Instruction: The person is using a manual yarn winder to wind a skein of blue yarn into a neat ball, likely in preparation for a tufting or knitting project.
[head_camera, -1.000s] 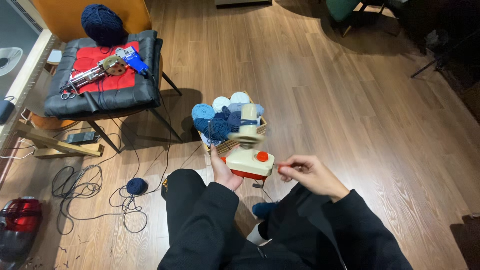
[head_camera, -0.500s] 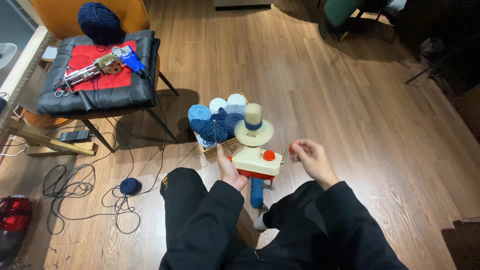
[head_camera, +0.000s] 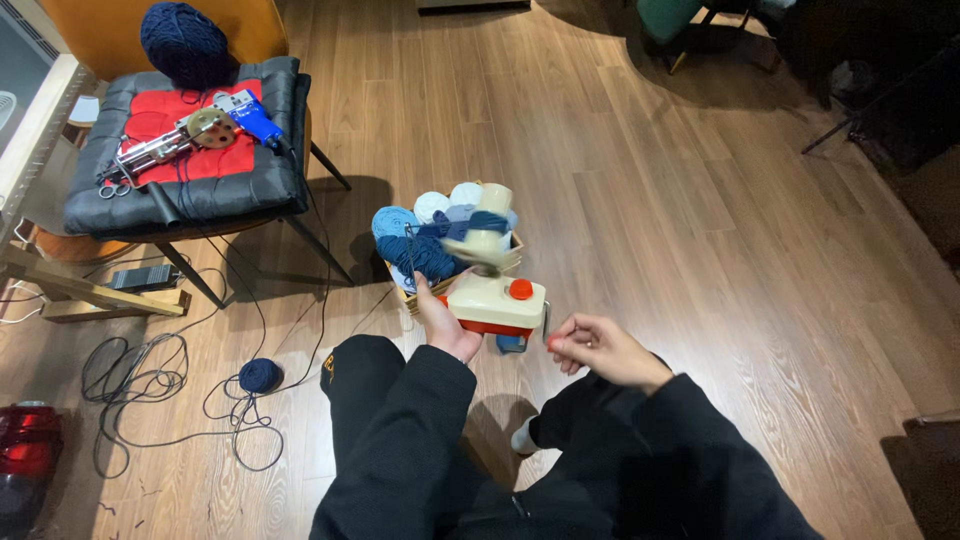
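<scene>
A cream and red yarn winder (head_camera: 497, 300) with a red knob is held up in front of me. My left hand (head_camera: 440, 322) grips its left side from below. My right hand (head_camera: 597, 350) pinches the crank handle at the winder's right side. The cone on top carries dark blue yarn (head_camera: 470, 224) and looks blurred. Behind the winder stands a box (head_camera: 512, 247) of blue, pale blue and white yarn balls on the wooden floor.
A chair (head_camera: 180, 190) at the left holds a red cloth, a blue-handled tool (head_camera: 200, 128), scissors and a large navy yarn ball (head_camera: 183, 40). A small navy ball (head_camera: 260, 375) and black cables (head_camera: 140, 370) lie on the floor. My dark-clothed legs fill the bottom.
My right hand has circled at the winder's right side, up and back down, and the cone now carries blue yarn and blurs. My left hand keeps its grip.
</scene>
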